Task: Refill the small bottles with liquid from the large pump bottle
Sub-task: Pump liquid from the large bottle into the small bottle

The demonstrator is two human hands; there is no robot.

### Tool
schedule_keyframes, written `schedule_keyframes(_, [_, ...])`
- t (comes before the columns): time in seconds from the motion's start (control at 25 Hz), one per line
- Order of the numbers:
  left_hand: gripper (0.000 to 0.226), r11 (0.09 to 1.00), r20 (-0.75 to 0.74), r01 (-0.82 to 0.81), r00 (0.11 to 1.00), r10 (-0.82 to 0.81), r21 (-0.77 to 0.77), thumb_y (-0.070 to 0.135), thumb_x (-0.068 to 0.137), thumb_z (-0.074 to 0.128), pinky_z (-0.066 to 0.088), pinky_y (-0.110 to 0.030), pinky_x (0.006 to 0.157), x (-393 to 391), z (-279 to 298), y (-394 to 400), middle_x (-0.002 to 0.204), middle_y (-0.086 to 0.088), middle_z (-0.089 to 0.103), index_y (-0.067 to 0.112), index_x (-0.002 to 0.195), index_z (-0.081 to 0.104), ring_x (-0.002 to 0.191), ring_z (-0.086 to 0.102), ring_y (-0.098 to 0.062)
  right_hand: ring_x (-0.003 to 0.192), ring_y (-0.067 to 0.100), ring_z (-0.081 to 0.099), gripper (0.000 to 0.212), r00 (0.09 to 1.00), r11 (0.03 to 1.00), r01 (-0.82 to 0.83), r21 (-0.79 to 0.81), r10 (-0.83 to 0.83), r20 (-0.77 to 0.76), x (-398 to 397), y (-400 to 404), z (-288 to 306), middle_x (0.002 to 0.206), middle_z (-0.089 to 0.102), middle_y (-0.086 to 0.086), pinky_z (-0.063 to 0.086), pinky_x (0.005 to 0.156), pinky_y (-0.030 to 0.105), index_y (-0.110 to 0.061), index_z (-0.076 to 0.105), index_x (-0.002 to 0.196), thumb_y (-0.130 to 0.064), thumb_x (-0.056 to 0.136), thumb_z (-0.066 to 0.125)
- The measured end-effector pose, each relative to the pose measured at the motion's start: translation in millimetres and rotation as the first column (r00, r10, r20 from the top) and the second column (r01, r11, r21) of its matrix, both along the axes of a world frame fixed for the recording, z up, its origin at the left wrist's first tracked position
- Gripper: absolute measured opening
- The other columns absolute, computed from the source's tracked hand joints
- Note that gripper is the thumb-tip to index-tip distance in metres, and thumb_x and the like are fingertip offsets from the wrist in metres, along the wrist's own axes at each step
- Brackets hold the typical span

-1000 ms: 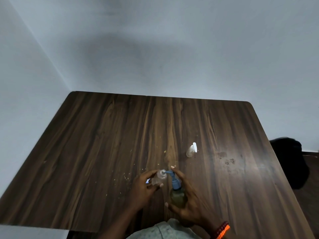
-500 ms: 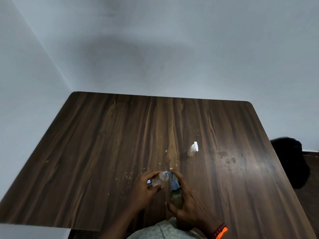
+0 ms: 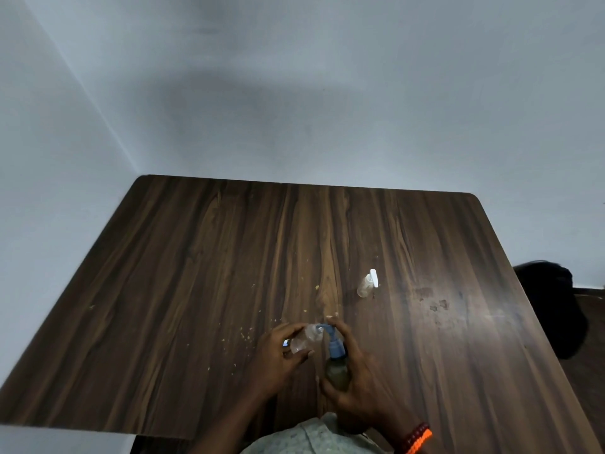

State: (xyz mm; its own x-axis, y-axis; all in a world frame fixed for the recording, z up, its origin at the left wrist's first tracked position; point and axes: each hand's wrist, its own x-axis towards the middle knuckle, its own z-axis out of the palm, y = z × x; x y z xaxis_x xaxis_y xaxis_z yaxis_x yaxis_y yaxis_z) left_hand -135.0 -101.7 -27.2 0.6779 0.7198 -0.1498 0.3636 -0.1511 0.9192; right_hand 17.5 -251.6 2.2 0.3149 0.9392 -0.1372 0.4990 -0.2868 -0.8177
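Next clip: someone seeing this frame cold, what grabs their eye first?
The two hands at the table's near edge: the left hand holds a small clear bottle tilted up to the blue spout of the pump bottle, which the right hand grips with a finger on the pump head. Farther back and right, a second small bottle with a white cap stands alone on the dark wooden table. An orange bracelet marks the right wrist.

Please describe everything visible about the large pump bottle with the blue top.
The large pump bottle stands near the front edge of the table. Its body looks like translucent plastic holding olive-green liquid. The blue pump head's spout points left into the mouth of a small clear bottle. The right hand grips it, one finger on the pump head.
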Motion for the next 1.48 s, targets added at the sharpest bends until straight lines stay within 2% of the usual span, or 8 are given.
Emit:
schedule_keyframes(0.16, [0.036,1.0,0.008,-0.003,1.0,0.003,0.012,0.044,0.077,0.079,0.062,-0.047,0.097,1,1,1,0.113,0.014,0.078,0.057,0.11,0.073,0.109,0.074,-0.007,0.136,0.009,0.055,0.088,0.999,0.999,-0.035,-0.015,0.035,-0.011,-1,-1,1,0.151,0.049,-0.01,0.046,0.116,0.032,-0.032,0.026,0.154,-0.037,0.085,0.08])
schedule_keyframes(0.28, [0.035,1.0,0.003,0.024,1.0,-0.024,0.011,0.042,0.079,0.081,0.062,-0.048,0.096,1,-3,-1,0.113,0.011,0.078,0.041,0.114,0.077,0.109,0.075,-0.011,0.113,0.013,0.069,0.08,1.0,0.997,-0.005,-0.072,0.005,0.0,-1,-2,1,0.129,0.064,-0.006,0.057,0.102,0.038,-0.035,0.029,0.146,-0.039,0.084,0.079])
schedule_keyframes(0.52, [0.039,1.0,-0.004,0.002,1.0,-0.002,-0.018,0.021,0.084,0.087,0.06,-0.049,0.102,2,-5,-1,0.12,0.007,0.077,0.026,0.122,0.077,0.115,0.072,-0.012,0.139,0.01,0.054,0.096,1.0,1.0,0.003,-0.016,-0.003,-0.029,-1,0,3,0.156,0.047,-0.004,0.045,0.118,0.032,-0.02,0.023,0.159,-0.039,0.085,0.08])
schedule_keyframes(0.72, [0.039,0.999,0.0,0.033,0.999,-0.033,-0.002,0.027,0.081,0.084,0.061,-0.05,0.098,1,1,-2,0.117,0.004,0.077,0.023,0.119,0.079,0.111,0.074,-0.015,0.106,0.009,0.07,0.081,0.999,0.998,-0.005,-0.057,0.003,-0.037,1,-4,0,0.12,0.065,-0.009,0.059,0.097,0.036,-0.035,0.029,0.146,-0.043,0.082,0.078])
schedule_keyframes(0.92, [0.037,0.999,0.013,0.04,0.999,-0.04,-0.014,0.049,0.076,0.079,0.064,-0.042,0.095,1,4,-4,0.113,0.018,0.076,0.053,0.112,0.075,0.108,0.074,-0.006,0.095,0.0,0.07,0.094,0.999,0.998,-0.026,-0.055,0.025,-0.024,1,-3,1,0.113,0.065,-0.017,0.056,0.092,0.016,-0.039,0.017,0.155,-0.047,0.083,0.076])
schedule_keyframes(1.04, [0.04,1.0,0.026,0.024,0.999,-0.023,-0.009,0.05,0.073,0.079,0.063,-0.038,0.097,1,6,-3,0.115,0.03,0.072,0.071,0.105,0.067,0.109,0.073,-0.004,0.112,-0.008,0.061,0.098,0.998,0.997,-0.066,-0.03,0.066,-0.013,1,-5,-3,0.134,0.049,-0.03,0.045,0.101,0.009,-0.047,0.01,0.157,-0.053,0.083,0.075])
schedule_keyframes(1.28, [0.036,0.997,0.031,0.054,0.998,-0.053,-0.048,0.041,0.08,0.083,0.065,-0.049,0.092,-3,-5,-5,0.115,0.009,0.077,0.035,0.115,0.079,0.109,0.075,-0.012,0.087,0.003,0.072,0.079,1.0,1.0,-0.01,-0.011,0.01,-0.019,1,-6,-6,0.097,0.069,-0.017,0.06,0.078,0.021,-0.056,0.026,0.139,-0.048,0.081,0.078])
schedule_keyframes(1.48, [0.037,0.999,0.044,0.008,0.999,-0.006,-0.053,0.04,0.075,0.086,0.064,-0.041,0.097,-1,-1,-4,0.113,0.014,0.079,0.05,0.109,0.076,0.108,0.076,-0.009,0.097,0.003,0.073,0.094,0.997,0.997,-0.07,-0.035,0.07,-0.015,0,-7,-6,0.114,0.068,-0.015,0.06,0.09,0.024,-0.054,0.014,0.151,-0.053,0.081,0.077])
